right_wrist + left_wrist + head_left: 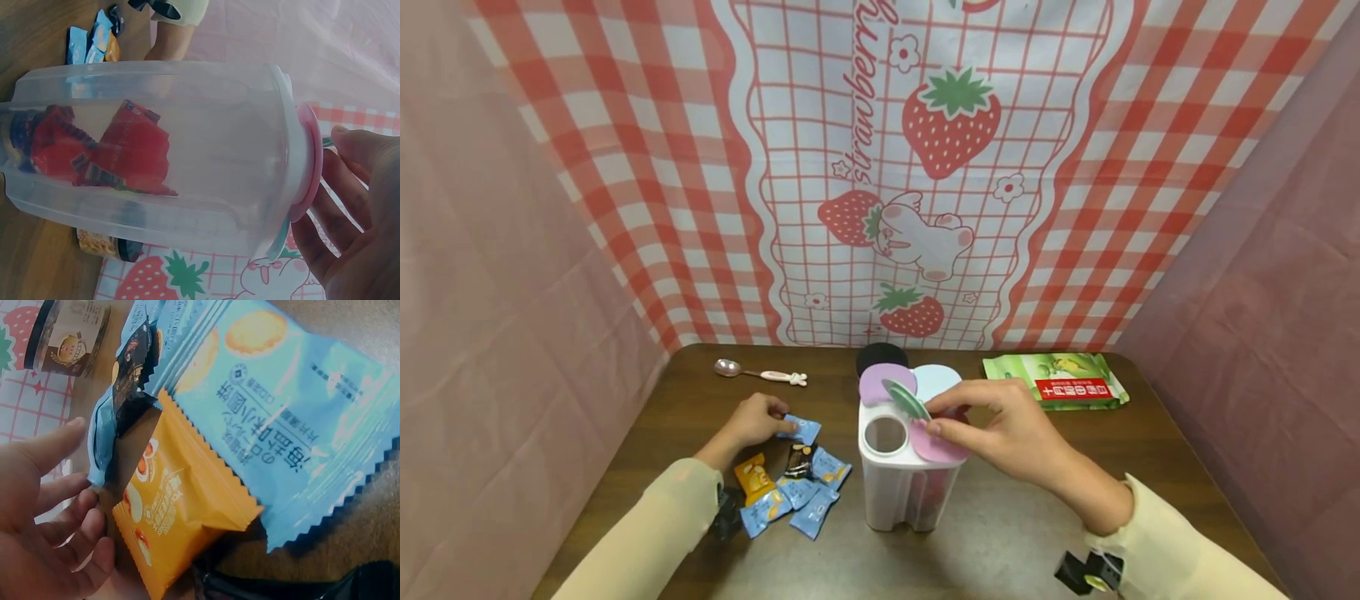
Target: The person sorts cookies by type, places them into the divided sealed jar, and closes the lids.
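Step in hand: judged to be loading the clear container (pixel 887 496); one compartment is uncovered while a packet is being taken from the loose ones.
Right hand (pixel 1007 429): thumb and fingers pinch the green lid (pixel 904 399), tilted up beside the uncovered mouth.
Round mouth (pixel 886 435): near-left corner of the container top, the side facing the packets; nothing across it.
Other lids: purple (pixel 887 383), pale blue (pixel 937 379) and pink (pixel 937 443), all seated.
Left hand (pixel 760 421): fingers bent, touching the end of a light blue packet (pixel 803 429); thumb and index look a little apart in the wrist view, so cannot tell whether the pinch is closed.
Packet position: on the table left of the container, at the far edge of the group, beyond a black packet (pixel 800 460), with an orange packet (pixel 754 479) nearer the wrist.
Inside container: red packets (pixel 137 150) low down, seen through the wall.
Next move calls for: firm hold on one end of the light blue packet, lift, short carry rightward, then end-on entry, since the mouth looks narrow.
Watch: green lid must tilt clear throughout; a flat-held packet could catch on the rim.
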Demonstrator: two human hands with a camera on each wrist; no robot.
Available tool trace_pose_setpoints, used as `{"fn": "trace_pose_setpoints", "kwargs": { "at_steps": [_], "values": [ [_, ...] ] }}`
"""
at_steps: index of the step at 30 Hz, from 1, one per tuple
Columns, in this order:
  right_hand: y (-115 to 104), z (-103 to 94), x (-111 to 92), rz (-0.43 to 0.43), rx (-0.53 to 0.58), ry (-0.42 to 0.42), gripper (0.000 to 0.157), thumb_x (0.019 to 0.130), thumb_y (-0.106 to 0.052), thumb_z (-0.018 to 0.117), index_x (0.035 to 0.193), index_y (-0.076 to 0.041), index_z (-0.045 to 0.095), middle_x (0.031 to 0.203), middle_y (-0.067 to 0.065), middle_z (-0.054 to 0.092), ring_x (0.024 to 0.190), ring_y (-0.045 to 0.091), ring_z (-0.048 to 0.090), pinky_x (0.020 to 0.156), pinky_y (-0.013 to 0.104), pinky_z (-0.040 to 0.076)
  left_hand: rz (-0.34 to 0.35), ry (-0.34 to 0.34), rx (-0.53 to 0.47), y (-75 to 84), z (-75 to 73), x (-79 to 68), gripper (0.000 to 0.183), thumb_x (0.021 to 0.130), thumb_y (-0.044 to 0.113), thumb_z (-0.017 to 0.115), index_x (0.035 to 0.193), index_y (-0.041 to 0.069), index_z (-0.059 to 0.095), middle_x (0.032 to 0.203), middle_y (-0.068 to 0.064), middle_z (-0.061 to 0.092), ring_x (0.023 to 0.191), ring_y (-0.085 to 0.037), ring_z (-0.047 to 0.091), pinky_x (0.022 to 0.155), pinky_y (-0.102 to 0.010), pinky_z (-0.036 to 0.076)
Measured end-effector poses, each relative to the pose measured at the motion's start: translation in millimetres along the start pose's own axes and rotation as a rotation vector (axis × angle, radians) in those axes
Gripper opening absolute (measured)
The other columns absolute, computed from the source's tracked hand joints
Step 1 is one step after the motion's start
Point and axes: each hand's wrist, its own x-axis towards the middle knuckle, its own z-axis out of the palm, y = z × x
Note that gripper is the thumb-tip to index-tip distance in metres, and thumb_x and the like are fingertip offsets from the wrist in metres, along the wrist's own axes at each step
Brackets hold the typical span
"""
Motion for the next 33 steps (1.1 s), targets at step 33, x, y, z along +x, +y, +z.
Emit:
{"fn": "trace_pose_setpoints", "kwargs": {
  "at_steps": [33],
  "values": [
    [-0.9, 0.5, -0.3, 0.013, 0.012, -0.006, 0.017, 0.085, -0.009, 0.084, 0.099, -0.018, 0.08, 0.09, -0.008, 0.077, 0.078, 0.006, 0.07, 0.068, 0.025, 0.058, 0.029, 0.082, -0.26, -6.1, -13.6, -9.2, 0.025, 0.084, -0.005, 0.078, 0.107, -0.008, 0.069, 0.084, -0.01, 0.066, 0.068, -0.015, 0.06, 0.059, -0.032, 0.055]
  ]
}}
